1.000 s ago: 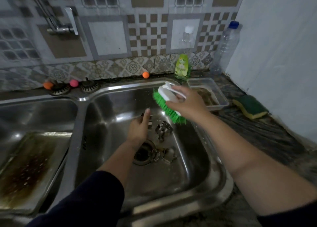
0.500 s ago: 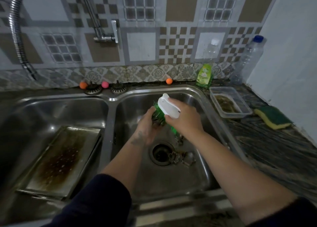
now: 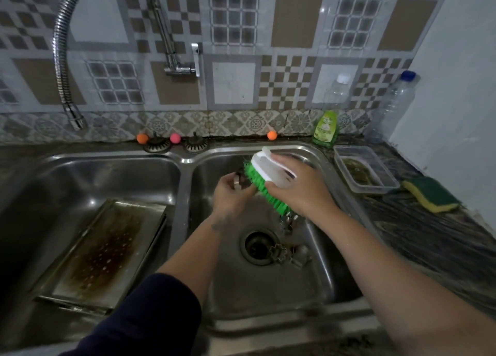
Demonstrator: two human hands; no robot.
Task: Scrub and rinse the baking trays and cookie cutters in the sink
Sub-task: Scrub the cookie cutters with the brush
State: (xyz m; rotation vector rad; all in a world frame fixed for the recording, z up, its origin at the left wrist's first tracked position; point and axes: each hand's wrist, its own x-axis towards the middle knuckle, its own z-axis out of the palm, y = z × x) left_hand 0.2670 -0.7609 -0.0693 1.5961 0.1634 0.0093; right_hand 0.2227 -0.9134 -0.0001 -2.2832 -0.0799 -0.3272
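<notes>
Scrubbing is under way — right hand [image 3: 300, 191] grips the green brush [image 3: 264, 179], bristles against a small cookie cutter [image 3: 237, 179] pinched in the left hand [image 3: 232, 194] over the right basin. Other cutters [image 3: 279, 252] lie at the drain's 3 o'clock; the stained baking tray [image 3: 102, 253] waits at 9 o'clock — probably rinsing comes next.

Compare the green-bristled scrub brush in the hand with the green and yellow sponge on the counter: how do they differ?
The white-backed, green-bristled scrub brush is in use, gripped by the right hand over the right sink basin; the green and yellow sponge lies idle on the dark counter. The brush has a hard white back and stiff bristles; the sponge is a soft flat pad. Both are partly green cleaning tools.
</notes>
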